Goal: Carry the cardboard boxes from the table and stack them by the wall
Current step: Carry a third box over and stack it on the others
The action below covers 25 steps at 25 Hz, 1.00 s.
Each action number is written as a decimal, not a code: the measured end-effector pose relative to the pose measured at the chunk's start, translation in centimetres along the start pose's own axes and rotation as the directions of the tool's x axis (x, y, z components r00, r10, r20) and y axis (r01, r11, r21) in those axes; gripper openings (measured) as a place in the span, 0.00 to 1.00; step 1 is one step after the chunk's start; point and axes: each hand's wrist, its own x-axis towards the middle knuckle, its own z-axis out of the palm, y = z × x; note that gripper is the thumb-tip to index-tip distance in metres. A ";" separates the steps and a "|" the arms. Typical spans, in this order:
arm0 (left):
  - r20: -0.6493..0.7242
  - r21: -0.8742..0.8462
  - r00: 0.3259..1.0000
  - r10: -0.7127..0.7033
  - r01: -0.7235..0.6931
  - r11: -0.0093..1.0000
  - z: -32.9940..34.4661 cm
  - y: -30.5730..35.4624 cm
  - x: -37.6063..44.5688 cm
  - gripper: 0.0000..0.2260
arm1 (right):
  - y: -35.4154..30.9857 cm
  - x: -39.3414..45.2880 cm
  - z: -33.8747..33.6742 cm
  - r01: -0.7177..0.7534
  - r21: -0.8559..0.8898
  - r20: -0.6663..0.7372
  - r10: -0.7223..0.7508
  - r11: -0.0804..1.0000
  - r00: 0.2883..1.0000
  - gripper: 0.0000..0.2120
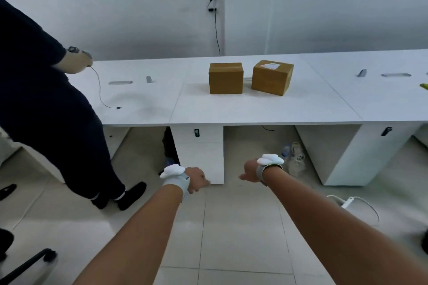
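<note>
Two brown cardboard boxes stand side by side on the long white table (pixel 254 109). The left box (pixel 225 78) is plain; the right box (pixel 272 77) carries a label on its top. Both my arms reach forward below the table's front edge. My left hand (pixel 196 179) and my right hand (pixel 250 172) hang with fingers pointing down, holding nothing, well short of the boxes. Each wrist wears a grey band with a white device. The fingers are mostly hidden behind the backs of the hands.
A person in dark clothes (pixel 46 99) stands at the left by the table, holding a cable (pixel 102 95). Bottles (pixel 294 157) lie under the table. A white charger and cord (pixel 349 202) lie on the tiled floor at right. A chair base (pixel 30 264) is at lower left.
</note>
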 end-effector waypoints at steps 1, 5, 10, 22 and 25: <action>0.000 0.001 1.000 0.003 -0.003 1.000 -0.7 0.3 1.4 0.21 | 0.9 1.1 -0.5 -0.022 -0.024 0.010 0.022 0.999 1.000 0.29; 0.001 0.025 1.000 0.027 -0.027 0.999 -4.6 1.2 8.5 0.22 | 1.8 6.3 -3.6 -0.018 -0.079 -0.021 0.016 0.997 1.000 0.29; 0.021 0.085 0.998 0.056 -0.057 0.995 -11.2 1.2 17.3 0.21 | 2.1 12.9 -9.1 -0.049 0.017 -0.026 0.049 0.999 0.998 0.31; 0.003 0.075 0.998 0.067 -0.067 0.995 -25.0 3.7 34.2 0.18 | 5.7 29.0 -20.3 -0.042 0.138 -0.032 0.046 0.990 0.998 0.27; -0.010 0.091 0.999 0.038 -0.037 0.995 -28.3 5.1 38.4 0.18 | 7.8 34.6 -23.3 -0.014 0.126 -0.046 0.020 0.992 0.999 0.27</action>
